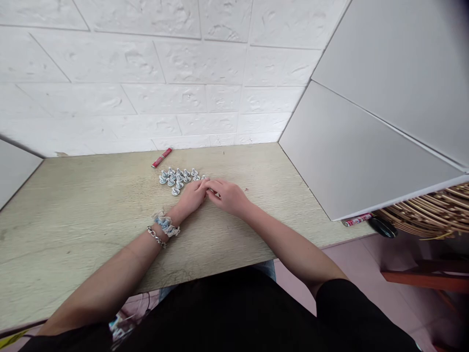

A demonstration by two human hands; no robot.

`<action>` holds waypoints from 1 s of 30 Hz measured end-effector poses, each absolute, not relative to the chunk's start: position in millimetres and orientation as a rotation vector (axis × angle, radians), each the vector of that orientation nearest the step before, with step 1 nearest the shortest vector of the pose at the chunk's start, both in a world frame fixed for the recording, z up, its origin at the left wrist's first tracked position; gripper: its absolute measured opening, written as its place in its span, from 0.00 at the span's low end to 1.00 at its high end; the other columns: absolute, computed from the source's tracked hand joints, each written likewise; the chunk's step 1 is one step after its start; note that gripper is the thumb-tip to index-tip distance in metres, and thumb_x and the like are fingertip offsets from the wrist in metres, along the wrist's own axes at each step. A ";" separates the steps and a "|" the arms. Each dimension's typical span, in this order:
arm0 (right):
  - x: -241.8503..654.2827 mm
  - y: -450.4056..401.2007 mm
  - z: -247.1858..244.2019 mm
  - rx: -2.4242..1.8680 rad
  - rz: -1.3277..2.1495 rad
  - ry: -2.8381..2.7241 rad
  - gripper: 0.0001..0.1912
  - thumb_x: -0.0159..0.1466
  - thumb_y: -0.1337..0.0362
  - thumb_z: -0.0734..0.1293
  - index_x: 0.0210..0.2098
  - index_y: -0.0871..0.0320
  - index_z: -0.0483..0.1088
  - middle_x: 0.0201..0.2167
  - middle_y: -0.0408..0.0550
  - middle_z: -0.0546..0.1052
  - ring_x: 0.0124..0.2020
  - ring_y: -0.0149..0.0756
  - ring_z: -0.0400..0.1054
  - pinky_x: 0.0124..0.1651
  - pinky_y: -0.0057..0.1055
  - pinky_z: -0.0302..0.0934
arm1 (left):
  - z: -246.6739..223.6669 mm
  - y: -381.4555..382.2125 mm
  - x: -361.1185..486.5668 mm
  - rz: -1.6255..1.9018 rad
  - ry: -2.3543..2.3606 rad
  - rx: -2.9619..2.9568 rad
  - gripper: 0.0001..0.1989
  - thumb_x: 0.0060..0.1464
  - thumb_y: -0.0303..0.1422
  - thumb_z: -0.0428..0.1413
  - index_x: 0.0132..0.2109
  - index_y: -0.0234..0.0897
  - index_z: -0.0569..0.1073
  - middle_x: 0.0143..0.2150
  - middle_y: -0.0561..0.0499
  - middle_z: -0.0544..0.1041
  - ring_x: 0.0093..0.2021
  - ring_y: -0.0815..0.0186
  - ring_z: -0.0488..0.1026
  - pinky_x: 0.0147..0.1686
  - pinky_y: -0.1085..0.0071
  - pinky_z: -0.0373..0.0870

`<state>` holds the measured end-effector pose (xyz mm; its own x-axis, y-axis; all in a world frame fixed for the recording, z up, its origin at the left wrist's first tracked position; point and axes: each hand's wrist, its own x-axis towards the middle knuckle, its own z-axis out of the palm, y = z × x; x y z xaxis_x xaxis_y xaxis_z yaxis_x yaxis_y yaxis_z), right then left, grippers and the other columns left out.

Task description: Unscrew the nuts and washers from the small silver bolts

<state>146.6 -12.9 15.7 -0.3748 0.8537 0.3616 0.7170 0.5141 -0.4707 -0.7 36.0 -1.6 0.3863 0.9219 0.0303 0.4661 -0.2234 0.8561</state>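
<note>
Several silver metal pieces [179, 178], like bolts with round washers, stand grouped on the pale wooden table [91, 215]. My left hand [193, 195], with a blue-and-white band and a chain bracelet at its wrist, rests just right of them, its fingers mostly hidden. My right hand [227, 195] meets it at the fingertips, fingers bent and closed together. Something small and dark shows between the right fingers, too small to name. One more metal piece [204, 177] is partly visible right behind the hands.
Behind the metal pieces lies a red tube [161, 158] near the white brick-pattern wall [183, 102]. Grey panels [366, 146] rise at the right. Beyond them are another red tube [357, 219], a black oval object [382, 227] and coiled golden strands [432, 210].
</note>
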 end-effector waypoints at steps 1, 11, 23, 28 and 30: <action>146.7 -12.8 15.8 -1.278 0.330 -2.193 0.12 0.64 0.67 0.56 0.43 0.57 0.67 0.40 0.47 0.74 0.36 0.32 0.67 0.35 0.28 0.57 | -0.4 35.5 -0.5 0.712 1.195 1.858 0.21 0.56 0.45 0.42 0.21 0.37 0.61 0.17 0.55 0.62 0.24 0.69 0.60 0.25 0.74 0.57; 148.1 -13.4 21.8 -1.299 0.511 -2.254 0.11 0.63 0.66 0.54 0.43 0.57 0.63 0.36 0.47 0.74 0.32 0.34 0.65 0.32 0.29 0.53 | 2.4 34.6 -0.1 0.666 1.206 2.035 0.16 0.50 0.39 0.43 0.22 0.36 0.65 0.26 0.52 0.73 0.30 0.66 0.67 0.32 0.72 0.63; 148.5 -13.0 21.7 -1.294 0.510 -2.281 0.11 0.63 0.66 0.53 0.42 0.56 0.62 0.36 0.46 0.73 0.31 0.34 0.65 0.31 0.29 0.54 | 6.6 33.4 1.7 0.602 1.209 2.088 0.15 0.50 0.37 0.41 0.23 0.36 0.65 0.28 0.51 0.74 0.31 0.65 0.67 0.34 0.71 0.65; 148.3 -12.4 18.4 -1.280 0.462 -2.268 0.12 0.63 0.67 0.55 0.44 0.56 0.63 0.37 0.47 0.74 0.34 0.35 0.66 0.34 0.29 0.56 | 6.5 32.8 1.5 0.607 1.191 2.085 0.18 0.53 0.39 0.39 0.23 0.37 0.64 0.25 0.51 0.72 0.31 0.65 0.67 0.35 0.71 0.65; 148.2 -11.5 16.0 -1.265 0.442 -2.261 0.11 0.63 0.67 0.55 0.43 0.57 0.64 0.37 0.48 0.74 0.35 0.35 0.66 0.35 0.30 0.57 | 5.9 33.1 1.0 0.606 1.179 2.088 0.18 0.54 0.39 0.39 0.23 0.37 0.65 0.25 0.51 0.72 0.31 0.65 0.67 0.35 0.72 0.65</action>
<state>148.2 -11.5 16.0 -0.4377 0.8573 0.2710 0.6922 0.5137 -0.5069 1.0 33.1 5.9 0.4872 0.8702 0.0735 0.5669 -0.3792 0.7313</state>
